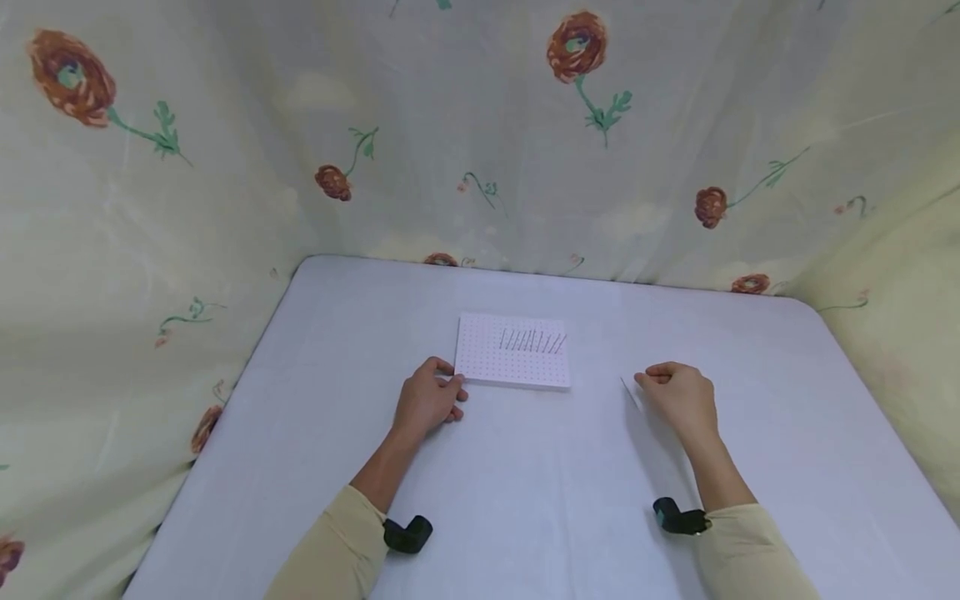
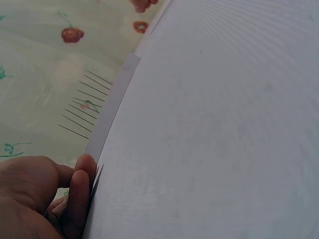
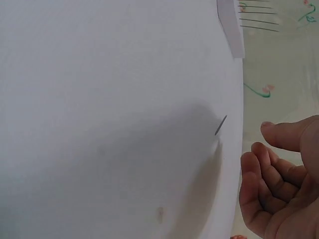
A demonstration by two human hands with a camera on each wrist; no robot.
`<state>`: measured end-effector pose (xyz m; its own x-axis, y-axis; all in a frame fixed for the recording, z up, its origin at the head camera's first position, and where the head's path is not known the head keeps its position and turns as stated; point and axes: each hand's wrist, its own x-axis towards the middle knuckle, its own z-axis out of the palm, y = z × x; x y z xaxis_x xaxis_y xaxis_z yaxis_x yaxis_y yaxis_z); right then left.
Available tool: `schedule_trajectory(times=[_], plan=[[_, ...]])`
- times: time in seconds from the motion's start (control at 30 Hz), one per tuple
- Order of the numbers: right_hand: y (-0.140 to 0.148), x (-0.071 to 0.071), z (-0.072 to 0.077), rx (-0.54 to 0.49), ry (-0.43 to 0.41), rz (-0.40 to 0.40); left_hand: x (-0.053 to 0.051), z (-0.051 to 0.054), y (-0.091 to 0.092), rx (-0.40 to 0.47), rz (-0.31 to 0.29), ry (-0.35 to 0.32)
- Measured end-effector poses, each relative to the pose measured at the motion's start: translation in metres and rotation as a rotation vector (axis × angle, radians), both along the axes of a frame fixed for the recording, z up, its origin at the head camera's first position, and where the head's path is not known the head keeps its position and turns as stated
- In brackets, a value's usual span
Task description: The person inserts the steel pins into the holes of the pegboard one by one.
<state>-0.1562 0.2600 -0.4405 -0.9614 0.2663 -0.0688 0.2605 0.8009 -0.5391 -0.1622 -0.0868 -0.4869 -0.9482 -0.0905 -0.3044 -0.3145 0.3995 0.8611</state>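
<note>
A white pegboard (image 1: 513, 367) with a grid of small holes lies on the table. Several thin dark metal pins (image 1: 532, 341) stand in a row in its right half, some leaning. My left hand (image 1: 429, 400) holds the board's near left corner between thumb and fingers; in the left wrist view its fingertips (image 2: 85, 164) meet the board's end. To the right of the board, a single thin pin (image 3: 221, 125) lies on the table. My right hand (image 1: 681, 400) hovers beside this pin, thumb apart from the loosely bent fingers, and nothing shows between them.
A white cloth covers the table (image 1: 510, 483), which has rounded far corners. Flower-printed curtains (image 1: 450, 125) hang close behind and along both sides. Each wrist wears a black camera mount (image 1: 407, 534).
</note>
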Motion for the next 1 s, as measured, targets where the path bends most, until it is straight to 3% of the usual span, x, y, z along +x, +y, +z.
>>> schedule_trajectory(times=[0.27,0.43,1.0], plan=[[0.009,0.012,-0.002,0.055,-0.152,0.066,-0.002,0.002,-0.001,-0.006,0.000,0.005],[0.009,0.016,-0.006,0.048,-0.210,0.066,-0.001,0.001,0.000,0.002,-0.003,0.001],[0.002,0.015,-0.018,0.104,-0.152,0.045,0.001,-0.001,0.001,-0.008,-0.003,0.010]])
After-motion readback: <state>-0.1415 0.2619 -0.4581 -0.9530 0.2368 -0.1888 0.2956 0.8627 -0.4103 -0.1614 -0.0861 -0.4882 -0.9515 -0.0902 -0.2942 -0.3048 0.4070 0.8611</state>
